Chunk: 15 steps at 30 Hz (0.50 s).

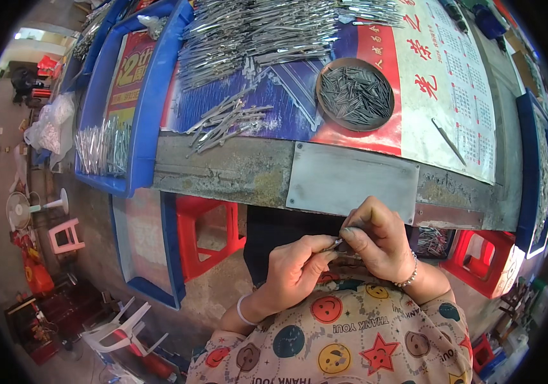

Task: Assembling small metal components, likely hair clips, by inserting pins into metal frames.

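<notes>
My left hand [296, 265] and my right hand [379, 242] meet in front of my body, just below the table's near edge. The fingertips of both are pinched on a small dark metal piece [336, 244]; most of it is hidden by the fingers, and its kind cannot be made out. Ahead of the hands, a flat grey metal plate [351, 176] is fixed at the table edge with screws. Beyond it stands a round brown bowl [320, 96] filled with short, dark, pointed metal pins [357, 96]. A loose heap of slim silvery metal pieces [226, 121] lies to its left.
Large rows of slim silvery metal pieces [261, 32] cover the far table. A single slim piece [448, 142] lies on the printed calendar sheet [472, 83]. Left is a blue tray [143, 128] with metal pieces inside; another blue tray [528, 166] stands right. Red stools [187, 240] are below.
</notes>
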Each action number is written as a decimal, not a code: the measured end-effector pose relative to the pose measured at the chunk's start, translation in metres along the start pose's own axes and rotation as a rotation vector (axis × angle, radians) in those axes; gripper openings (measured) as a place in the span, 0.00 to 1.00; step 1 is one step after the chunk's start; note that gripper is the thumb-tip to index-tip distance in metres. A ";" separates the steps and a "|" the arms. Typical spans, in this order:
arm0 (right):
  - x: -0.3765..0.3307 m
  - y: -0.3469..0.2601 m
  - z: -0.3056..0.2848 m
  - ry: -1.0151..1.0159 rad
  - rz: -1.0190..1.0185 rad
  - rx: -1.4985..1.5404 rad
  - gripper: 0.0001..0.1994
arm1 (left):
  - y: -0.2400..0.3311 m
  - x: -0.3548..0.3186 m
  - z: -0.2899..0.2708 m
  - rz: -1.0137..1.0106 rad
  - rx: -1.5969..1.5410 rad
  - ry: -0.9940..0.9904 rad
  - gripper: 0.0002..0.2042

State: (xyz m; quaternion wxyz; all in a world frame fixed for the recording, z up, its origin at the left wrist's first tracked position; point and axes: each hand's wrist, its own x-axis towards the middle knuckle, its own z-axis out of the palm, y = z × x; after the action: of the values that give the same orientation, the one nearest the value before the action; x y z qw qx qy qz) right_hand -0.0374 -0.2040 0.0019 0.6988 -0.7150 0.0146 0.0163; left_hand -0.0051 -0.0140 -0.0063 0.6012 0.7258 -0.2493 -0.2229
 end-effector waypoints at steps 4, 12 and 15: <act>-0.002 0.002 0.000 -0.017 0.189 0.251 0.09 | 0.001 0.002 0.003 0.075 0.017 0.040 0.07; -0.017 0.003 0.013 0.074 0.095 0.227 0.11 | -0.006 0.002 0.009 0.474 0.456 0.197 0.15; -0.019 0.006 0.012 0.095 -0.036 0.071 0.09 | -0.007 -0.002 0.009 0.482 0.519 0.191 0.16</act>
State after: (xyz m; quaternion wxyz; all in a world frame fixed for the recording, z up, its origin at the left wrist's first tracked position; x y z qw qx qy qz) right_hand -0.0571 -0.1919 -0.0038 0.7224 -0.6898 0.0352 -0.0307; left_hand -0.0116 -0.0186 -0.0146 0.4526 0.7922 -0.4043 0.0646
